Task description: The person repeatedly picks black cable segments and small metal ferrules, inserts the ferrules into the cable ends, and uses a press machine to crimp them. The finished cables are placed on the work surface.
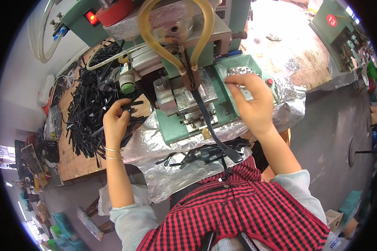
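A long black strap (pixel 209 121) hangs from the jaws of a green bench press (pixel 167 129) down toward my lap. Beside a heap of black straps (pixel 88 113), my left hand (pixel 116 123) has its fingers curled in. A short black end shows just past its fingertips, but whether they grip it is unclear. Over a green tray (pixel 259 67) of small shiny metal pieces (pixel 241 72), my right hand (pixel 255 100) is closed in a pinch. Anything between those fingertips is too small to make out.
Several black straps (pixel 205 154) lie on silver foil (pixel 155 180) at the table's front edge. A green push button (pixel 128 88) sits left of the press and a red button (pixel 269 82) by the tray. Yellowish hoses (pixel 209 25) loop above the jaws.
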Demonstrator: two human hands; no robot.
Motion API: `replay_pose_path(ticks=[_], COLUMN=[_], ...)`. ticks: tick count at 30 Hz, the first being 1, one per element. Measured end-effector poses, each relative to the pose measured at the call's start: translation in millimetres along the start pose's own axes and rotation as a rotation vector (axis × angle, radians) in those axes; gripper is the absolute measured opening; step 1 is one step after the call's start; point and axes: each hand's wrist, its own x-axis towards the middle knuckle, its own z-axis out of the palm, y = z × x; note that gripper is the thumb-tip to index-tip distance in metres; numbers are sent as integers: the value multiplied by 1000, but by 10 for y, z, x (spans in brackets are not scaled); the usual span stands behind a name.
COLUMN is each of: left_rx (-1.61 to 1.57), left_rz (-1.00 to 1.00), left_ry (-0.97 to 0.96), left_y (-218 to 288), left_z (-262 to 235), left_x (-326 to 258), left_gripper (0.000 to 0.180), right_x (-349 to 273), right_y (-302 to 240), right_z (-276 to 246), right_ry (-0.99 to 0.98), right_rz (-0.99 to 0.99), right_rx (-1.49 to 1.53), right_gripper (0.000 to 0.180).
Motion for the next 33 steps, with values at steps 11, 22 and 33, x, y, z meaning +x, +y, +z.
replay_pose_path(ticks=[11,22,33], left_rx=[-93,266,170], left_rz=[308,1214,1282], left_ry=[549,223,246], left_y=[992,1771,1612], left_z=[-39,825,939], left_x=[-561,-672,-576], left_gripper=[19,19,25], right_x=[98,-62,-229], right_y=[-470,185,882], right_z=[448,24,-359], right_ry=[-62,-106,-53], right_rz=[397,201,294], right_rx=[843,-28,-229], right_gripper=[44,30,15])
